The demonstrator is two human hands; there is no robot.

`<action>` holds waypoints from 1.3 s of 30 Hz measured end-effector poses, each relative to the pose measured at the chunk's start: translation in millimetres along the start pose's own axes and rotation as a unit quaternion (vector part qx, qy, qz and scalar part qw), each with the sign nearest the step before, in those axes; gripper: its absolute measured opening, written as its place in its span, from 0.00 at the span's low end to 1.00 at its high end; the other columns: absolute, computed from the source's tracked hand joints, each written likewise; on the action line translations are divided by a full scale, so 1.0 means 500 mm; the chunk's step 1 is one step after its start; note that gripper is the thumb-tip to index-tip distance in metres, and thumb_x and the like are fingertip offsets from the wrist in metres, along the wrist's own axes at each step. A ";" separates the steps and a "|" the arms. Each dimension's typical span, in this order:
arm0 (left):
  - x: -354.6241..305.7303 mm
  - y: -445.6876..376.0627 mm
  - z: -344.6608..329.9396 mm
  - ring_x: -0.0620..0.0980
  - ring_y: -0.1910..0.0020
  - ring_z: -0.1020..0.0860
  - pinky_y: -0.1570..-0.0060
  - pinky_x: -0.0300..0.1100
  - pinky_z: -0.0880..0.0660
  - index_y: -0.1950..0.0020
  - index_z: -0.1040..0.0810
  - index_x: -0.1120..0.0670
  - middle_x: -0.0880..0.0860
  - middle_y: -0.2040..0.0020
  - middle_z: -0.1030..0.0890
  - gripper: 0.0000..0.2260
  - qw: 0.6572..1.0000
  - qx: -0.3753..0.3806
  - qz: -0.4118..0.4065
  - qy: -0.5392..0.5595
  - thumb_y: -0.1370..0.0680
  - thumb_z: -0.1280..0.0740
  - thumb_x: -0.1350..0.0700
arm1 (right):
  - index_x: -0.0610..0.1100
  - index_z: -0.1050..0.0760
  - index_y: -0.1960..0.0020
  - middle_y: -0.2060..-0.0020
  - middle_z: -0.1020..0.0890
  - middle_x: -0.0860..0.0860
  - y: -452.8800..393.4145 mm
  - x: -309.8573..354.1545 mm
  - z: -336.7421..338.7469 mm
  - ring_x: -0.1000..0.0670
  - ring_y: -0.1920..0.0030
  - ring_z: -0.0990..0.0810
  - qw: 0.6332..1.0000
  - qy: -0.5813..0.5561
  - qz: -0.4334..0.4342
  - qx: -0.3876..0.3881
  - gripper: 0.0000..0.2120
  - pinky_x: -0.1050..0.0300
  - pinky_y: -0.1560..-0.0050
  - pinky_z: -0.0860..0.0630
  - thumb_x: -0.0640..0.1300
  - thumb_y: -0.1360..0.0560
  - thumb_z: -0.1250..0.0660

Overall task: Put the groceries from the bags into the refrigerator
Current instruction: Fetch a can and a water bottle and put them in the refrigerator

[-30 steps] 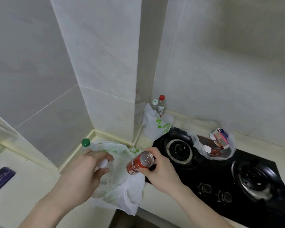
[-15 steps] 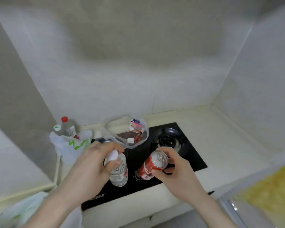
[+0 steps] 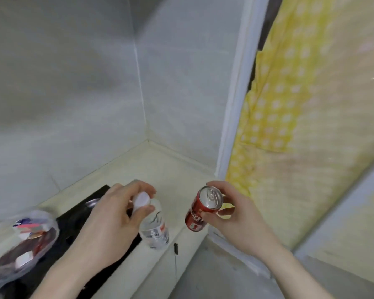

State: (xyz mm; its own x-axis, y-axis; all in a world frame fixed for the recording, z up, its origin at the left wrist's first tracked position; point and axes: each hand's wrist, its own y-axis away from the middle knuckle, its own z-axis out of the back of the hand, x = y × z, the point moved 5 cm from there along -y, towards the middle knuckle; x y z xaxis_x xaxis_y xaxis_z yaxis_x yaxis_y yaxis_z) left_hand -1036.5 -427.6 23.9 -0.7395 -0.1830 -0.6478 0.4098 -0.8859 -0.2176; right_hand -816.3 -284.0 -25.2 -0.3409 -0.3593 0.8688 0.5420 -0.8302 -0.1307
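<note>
— Two drinks in hand, one each. What do you see on your side?

— Same. I have the left hand (image 3: 108,219) wrapped round the neck of a clear water bottle (image 3: 154,227), thumb and fingers curled just under its white cap (image 3: 141,199). The bottle hangs tilted, its base pointing down over the front edge of the table (image 3: 160,169).

— And the right grip?

— I see the right hand (image 3: 235,216) holding a red can (image 3: 201,209) from the side, thumb across the label, fingers behind it. The can leans with its silver top toward the camera, pull tab unopened. It sits just off the table's corner, in the air, apart from the bottle.

— Where are the bags?

— One clear plastic bag (image 3: 20,240) is at the lower left, resting on the black stove (image 3: 78,216), with small packets inside; too blurred for me to name them.

— Anything to the right?

— A pale frame (image 3: 233,104) runs upward beside the can, and past it is a yellow cloth with white dots (image 3: 274,93). I can't tell whether that is the fridge.

— Walls?

— Grey tiles meeting in a corner behind the table.
</note>
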 end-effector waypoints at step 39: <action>-1.041 -0.241 -0.821 0.41 0.51 0.18 0.52 0.42 0.21 0.46 0.21 0.35 0.40 0.50 0.18 0.11 0.570 0.511 -0.607 0.212 0.24 0.27 0.51 | 0.62 0.25 0.33 0.42 0.17 0.64 0.521 -0.048 0.647 0.62 0.40 0.20 0.544 0.216 -0.336 -0.738 0.25 0.61 0.49 0.18 0.48 0.27 0.22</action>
State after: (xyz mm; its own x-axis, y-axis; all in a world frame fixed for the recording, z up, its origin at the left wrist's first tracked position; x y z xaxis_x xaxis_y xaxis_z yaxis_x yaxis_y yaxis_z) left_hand -481.8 -50.4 87.6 0.1375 0.7573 -0.6384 -0.9526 -0.0755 -0.2947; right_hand -418.5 -353.5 74.4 -0.4027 0.4352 0.8053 -0.9148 -0.1604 -0.3707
